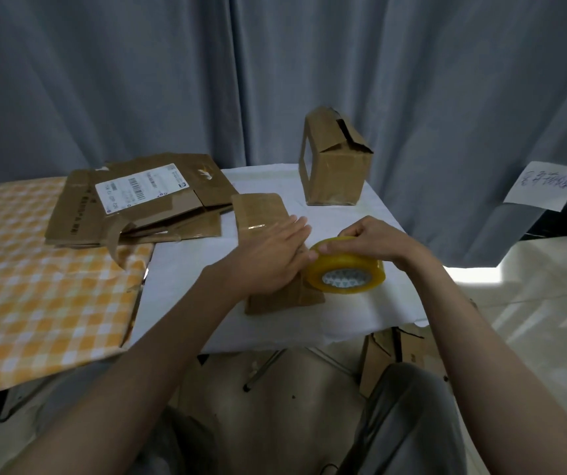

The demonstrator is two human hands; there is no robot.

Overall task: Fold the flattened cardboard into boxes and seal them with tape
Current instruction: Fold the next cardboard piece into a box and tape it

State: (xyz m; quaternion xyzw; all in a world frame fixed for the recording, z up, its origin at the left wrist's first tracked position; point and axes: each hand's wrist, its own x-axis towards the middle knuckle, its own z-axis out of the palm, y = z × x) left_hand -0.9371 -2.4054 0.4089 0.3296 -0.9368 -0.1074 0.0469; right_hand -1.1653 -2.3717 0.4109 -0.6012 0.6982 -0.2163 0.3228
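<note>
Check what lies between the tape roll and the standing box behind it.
Head view: only bare white table cover separates the yellow tape roll, gripped by the right hand, from the standing cardboard box.

Two hands tape a flattened cardboard piece on a white-covered table.

The left hand (pixel 275 255) lies flat, fingers straight, pressing on the flattened cardboard (pixel 265 214) in the middle of the white table (pixel 186 269). The right hand (pixel 368 240) grips the top of a yellow tape roll (pixel 345 269) standing at the cardboard's right edge. Farther back stands a folded box (pixel 335 166), upright, its top flaps partly gaping. To the left, a stack of flat cardboard (pixel 138 200) with a shipping label overlaps an orange checked cloth (pixel 42 296). Grey curtains (pixel 172 80) hang behind.
</note>
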